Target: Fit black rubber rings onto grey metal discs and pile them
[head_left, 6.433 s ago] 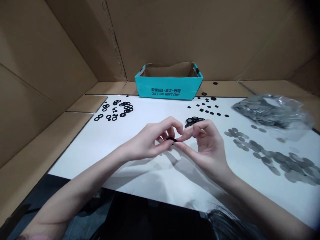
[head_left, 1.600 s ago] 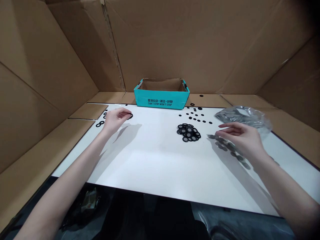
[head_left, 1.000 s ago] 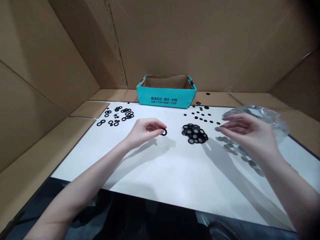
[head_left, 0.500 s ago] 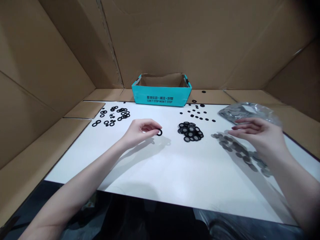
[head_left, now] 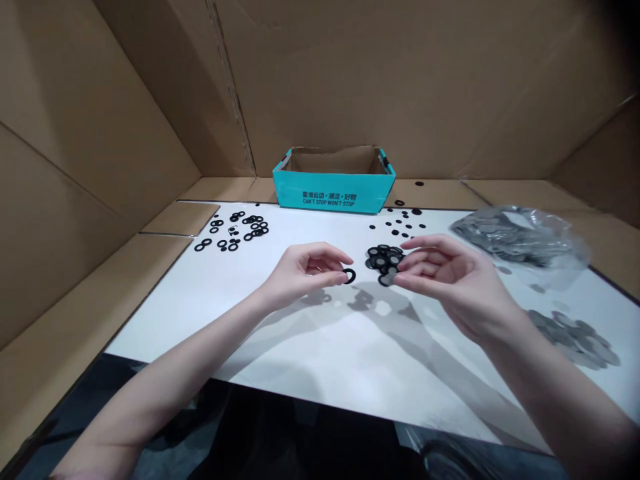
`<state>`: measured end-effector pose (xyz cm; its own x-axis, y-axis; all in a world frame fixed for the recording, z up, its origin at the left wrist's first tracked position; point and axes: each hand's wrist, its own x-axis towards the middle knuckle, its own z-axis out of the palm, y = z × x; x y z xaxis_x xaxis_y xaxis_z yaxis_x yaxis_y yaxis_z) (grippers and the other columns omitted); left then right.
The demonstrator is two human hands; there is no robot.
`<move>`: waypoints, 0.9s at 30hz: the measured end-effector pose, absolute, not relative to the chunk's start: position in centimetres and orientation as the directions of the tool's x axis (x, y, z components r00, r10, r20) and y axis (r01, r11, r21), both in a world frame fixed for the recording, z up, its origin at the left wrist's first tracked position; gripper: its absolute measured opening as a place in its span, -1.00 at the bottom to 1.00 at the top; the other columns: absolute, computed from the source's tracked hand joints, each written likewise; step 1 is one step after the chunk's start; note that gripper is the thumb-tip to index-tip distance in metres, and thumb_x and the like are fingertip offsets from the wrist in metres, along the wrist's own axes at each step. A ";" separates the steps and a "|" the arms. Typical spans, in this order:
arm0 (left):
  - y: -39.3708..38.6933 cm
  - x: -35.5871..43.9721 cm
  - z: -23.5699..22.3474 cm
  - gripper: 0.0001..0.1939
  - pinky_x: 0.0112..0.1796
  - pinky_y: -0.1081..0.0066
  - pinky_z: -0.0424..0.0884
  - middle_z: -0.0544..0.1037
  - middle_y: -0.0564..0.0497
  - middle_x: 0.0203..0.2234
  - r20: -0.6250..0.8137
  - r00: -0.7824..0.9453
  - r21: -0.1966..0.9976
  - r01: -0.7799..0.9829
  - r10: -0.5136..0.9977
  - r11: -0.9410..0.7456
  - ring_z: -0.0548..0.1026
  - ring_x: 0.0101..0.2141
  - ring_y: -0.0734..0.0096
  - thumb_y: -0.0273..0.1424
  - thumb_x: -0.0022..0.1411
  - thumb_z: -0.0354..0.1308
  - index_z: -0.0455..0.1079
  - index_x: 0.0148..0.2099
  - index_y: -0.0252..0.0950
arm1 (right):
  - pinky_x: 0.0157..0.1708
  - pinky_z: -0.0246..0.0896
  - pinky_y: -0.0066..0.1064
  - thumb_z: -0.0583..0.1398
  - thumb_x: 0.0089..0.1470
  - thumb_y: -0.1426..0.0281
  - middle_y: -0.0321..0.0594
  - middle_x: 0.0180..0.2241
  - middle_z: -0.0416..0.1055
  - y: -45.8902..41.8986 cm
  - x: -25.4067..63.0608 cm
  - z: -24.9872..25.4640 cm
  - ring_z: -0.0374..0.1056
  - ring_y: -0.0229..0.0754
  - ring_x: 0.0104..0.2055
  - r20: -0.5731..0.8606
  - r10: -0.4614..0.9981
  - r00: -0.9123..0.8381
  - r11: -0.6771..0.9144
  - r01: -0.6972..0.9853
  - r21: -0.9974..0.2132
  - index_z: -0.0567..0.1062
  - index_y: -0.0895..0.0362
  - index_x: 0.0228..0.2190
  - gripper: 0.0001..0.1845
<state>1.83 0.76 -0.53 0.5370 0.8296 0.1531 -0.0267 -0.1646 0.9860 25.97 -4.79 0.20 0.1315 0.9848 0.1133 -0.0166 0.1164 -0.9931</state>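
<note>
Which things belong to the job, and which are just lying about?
Job: black rubber ring in the left hand; pile of ringed grey discs by the right hand; loose black rings; loose grey discs.
Lying about: teal cardboard tray; cardboard walls.

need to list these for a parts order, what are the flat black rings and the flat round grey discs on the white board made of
The black ring at the left hand looks like matte rubber: dull, dark, no shine, though plastic can't be ruled out. The grey discs look like thin metal with a dull finish, but they're too small here to be sure.
</note>
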 end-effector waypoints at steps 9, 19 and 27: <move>0.2 1.7 -0.8 -0.69 -0.28 0.45 0.57 0.65 -0.04 -0.37 0.194 0.574 0.980 -0.074 0.796 -0.185 0.61 -0.35 0.43 -0.33 0.11 0.47 0.60 -0.11 -0.32 | -0.35 0.57 -0.36 0.62 -0.35 0.25 -0.26 -0.41 0.56 -4.5 22.3 0.4 0.53 -0.20 -0.41 0.236 0.969 0.067 0.232 0.067 -0.971 0.59 0.07 -0.29 -0.46; -0.2 1.8 -0.8 -0.76 -0.29 0.54 0.53 0.63 -0.05 -0.22 0.306 0.532 0.944 -0.066 0.789 -0.322 0.56 -0.31 0.51 -0.40 0.20 0.39 0.56 -0.08 -0.30 | -0.29 0.51 -0.32 0.47 -0.02 0.35 -0.25 -0.28 0.57 -5.2 21.1 -0.1 0.52 -0.19 -0.34 0.436 0.896 0.086 0.396 0.293 -0.870 0.57 0.01 -0.24 -0.72; -0.1 1.9 -0.6 -0.78 -0.28 0.57 0.55 0.60 0.01 -0.32 0.329 0.489 0.940 -0.091 0.808 -0.328 0.58 -0.31 0.51 -0.42 0.19 0.39 0.52 -0.11 -0.29 | -0.36 0.53 -0.31 0.53 -0.14 0.17 -0.18 -0.32 0.63 -4.4 21.7 -0.9 0.60 -0.07 -0.28 0.236 0.972 -0.022 0.237 0.120 -0.964 0.57 0.04 -0.27 -0.57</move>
<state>1.89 -0.05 -0.59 0.4889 0.8078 0.3293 -0.0915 -0.3279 0.9403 21.72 -4.38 -0.86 -0.0216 0.9716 0.2357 0.1197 0.2366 -0.9642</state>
